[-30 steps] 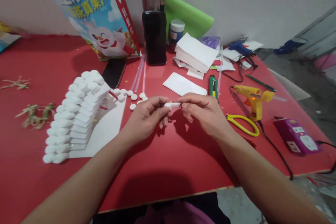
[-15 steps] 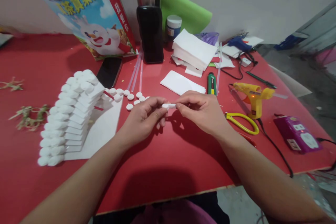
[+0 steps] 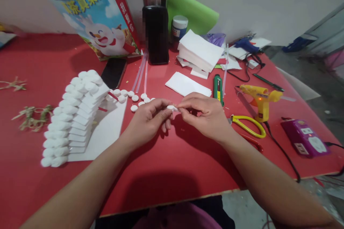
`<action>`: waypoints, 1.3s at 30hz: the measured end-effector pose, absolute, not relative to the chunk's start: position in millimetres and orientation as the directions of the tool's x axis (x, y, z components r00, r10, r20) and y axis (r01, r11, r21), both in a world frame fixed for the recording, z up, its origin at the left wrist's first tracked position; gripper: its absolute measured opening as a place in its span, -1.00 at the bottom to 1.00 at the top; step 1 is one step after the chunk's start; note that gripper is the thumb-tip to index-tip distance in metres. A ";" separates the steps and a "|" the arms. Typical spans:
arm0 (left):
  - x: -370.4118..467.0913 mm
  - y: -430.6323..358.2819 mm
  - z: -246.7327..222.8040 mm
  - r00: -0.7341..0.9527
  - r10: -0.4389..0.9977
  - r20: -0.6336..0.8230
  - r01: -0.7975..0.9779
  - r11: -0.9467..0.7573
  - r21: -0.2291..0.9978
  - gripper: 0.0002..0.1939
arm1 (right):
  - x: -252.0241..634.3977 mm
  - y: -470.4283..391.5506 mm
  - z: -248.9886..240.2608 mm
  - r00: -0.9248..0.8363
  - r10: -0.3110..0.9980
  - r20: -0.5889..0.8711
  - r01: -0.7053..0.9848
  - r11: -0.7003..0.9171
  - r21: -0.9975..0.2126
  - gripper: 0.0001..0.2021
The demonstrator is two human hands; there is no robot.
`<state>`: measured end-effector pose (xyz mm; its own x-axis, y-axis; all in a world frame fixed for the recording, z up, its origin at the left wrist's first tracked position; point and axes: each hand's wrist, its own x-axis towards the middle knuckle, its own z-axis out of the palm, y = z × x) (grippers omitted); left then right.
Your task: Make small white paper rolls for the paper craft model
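My left hand (image 3: 150, 118) pinches a small white puffy disc (image 3: 171, 107) between thumb and forefinger, above the red table. My right hand (image 3: 205, 114) has its thumb and forefinger closed on the thin, narrowed right end of the same piece. Several similar white discs (image 3: 134, 108) lie loose just beyond my left hand. To the left stands a curved, stepped stack of white discs and folded card strips (image 3: 83, 123), resting on a white sheet (image 3: 107, 128).
Right of my hands lie yellow-handled pliers (image 3: 248, 126), a lit yellow glue gun (image 3: 259, 98), a green utility knife (image 3: 218, 87) and a purple power strip (image 3: 305, 137). Beyond are white paper stacks (image 3: 200, 52), glue sticks (image 3: 141, 73), a phone (image 3: 114, 73) and a printed box (image 3: 104, 35).
The white piece's right end now looks thinner, and my right fingertips sit slightly closer to my left hand. The whole view has shifted a little; the other things stay put.
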<state>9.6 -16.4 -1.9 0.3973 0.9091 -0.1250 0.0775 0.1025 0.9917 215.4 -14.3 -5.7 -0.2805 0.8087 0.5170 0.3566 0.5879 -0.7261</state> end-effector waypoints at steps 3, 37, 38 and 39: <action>10.6 -17.5 -3.0 0.381 0.918 -0.110 0.059 0.095 0.994 -0.83 | 213.1 -15.7 -4.2 -0.249 0.836 0.488 0.349 0.548 -0.760 -0.84; 17.3 -24.1 4.5 0.171 0.982 -0.081 0.013 0.080 0.997 -0.81 | 207.2 -27.7 0.5 -0.259 0.851 0.456 0.226 0.513 -0.828 -0.65; 17.3 -24.3 5.1 0.161 0.983 -0.084 0.023 0.081 0.996 -0.80 | 206.8 -28.0 0.7 -0.260 0.847 0.463 0.229 0.520 -0.823 -0.65; 17.3 -24.5 5.6 0.153 0.984 -0.087 0.032 0.083 0.996 -0.79 | 206.4 -28.2 0.8 -0.259 0.846 0.466 0.226 0.523 -0.822 -0.65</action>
